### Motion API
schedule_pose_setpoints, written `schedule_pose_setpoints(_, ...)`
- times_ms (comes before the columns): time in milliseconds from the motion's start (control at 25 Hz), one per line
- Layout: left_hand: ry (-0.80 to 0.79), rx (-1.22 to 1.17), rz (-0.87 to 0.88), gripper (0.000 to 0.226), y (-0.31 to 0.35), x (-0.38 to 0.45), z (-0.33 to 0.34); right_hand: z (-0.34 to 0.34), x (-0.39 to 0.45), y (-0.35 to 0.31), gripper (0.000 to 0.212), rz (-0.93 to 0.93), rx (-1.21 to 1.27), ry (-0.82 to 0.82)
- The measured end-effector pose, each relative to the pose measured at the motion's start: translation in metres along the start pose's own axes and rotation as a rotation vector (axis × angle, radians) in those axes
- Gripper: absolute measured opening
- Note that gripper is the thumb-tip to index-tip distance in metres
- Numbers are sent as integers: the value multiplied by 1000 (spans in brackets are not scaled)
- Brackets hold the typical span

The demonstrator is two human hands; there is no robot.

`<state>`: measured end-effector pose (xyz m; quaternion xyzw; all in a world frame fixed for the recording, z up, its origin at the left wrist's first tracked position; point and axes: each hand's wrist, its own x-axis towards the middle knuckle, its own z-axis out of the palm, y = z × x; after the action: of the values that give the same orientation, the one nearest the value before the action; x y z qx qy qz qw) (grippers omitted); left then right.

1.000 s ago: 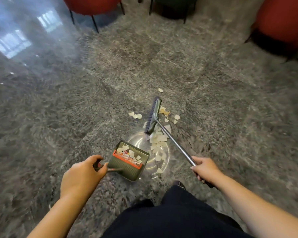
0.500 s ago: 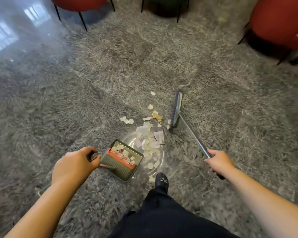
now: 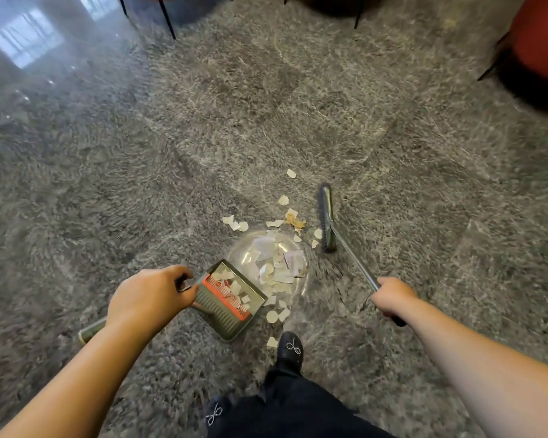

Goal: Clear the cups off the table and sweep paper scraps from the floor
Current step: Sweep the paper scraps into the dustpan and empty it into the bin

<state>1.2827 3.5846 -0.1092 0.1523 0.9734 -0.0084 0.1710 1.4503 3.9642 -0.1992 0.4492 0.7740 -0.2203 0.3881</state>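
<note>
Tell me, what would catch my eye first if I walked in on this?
Probably the pale paper scraps heaped on the grey floor just ahead of the person's black shoe. The left hand holds a green dustpan at the heap's left edge, some scraps already inside. The right hand grips a broom whose head stands to the heap's right.

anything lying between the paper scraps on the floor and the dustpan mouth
Nothing visible. The paper scraps lie on bare floor right at the open edge of the dustpan, with the broom head on their far side.
</note>
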Motion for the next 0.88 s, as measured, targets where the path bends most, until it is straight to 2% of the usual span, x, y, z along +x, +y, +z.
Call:
schedule_pose_setpoints(240, 2, 32, 15, 34, 20, 19, -5, 28, 29, -15, 69, -21, 240, -172)
schedule_pose_setpoints(360, 12, 22, 20, 34, 20, 22, -6, 44, 32, -13, 68, -25, 298, -240)
schedule_pose_setpoints(640, 12, 7, 30, 31, 21, 34, -4, 66, 15, -15, 59, 30, 545, -286)
schedule_pose_setpoints(880, 25, -11, 106, 32, 10, 33, 2, 88, -36, -43, 59, 4, 554, -414)
